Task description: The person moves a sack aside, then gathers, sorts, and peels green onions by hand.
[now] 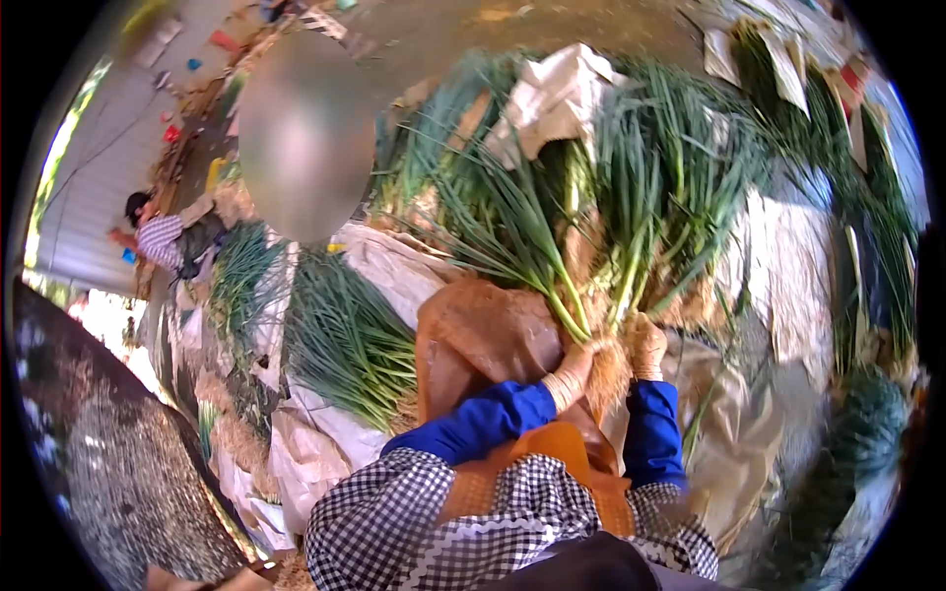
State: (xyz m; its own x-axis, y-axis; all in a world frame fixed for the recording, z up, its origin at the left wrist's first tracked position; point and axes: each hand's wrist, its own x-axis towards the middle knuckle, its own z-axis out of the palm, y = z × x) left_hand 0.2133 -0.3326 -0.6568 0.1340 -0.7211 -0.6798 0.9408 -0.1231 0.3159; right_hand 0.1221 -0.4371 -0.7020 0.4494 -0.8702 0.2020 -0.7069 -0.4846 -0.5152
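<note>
Close to my lap, my left hand (574, 370) is closed round the lower stalks of a few green onions (537, 241), whose leaves fan up and to the left. My right hand (646, 345) is beside it, fingers curled at the base of another clump of green onions (623, 286). Tangled pale roots (609, 374) hang between the two hands. A brown apron (483, 335) covers my lap. Just beyond the hands lies a large heap of green onions (670, 148), with a whitish sack (557, 94) over part of it.
To the left lies another pile of green onions (345, 335) on pale sacking (315, 424). A person in a striped shirt (158, 241) is farther left. More green onions (788, 108) lie at the upper right. A crumpled tan sheet (734, 414) is at my right.
</note>
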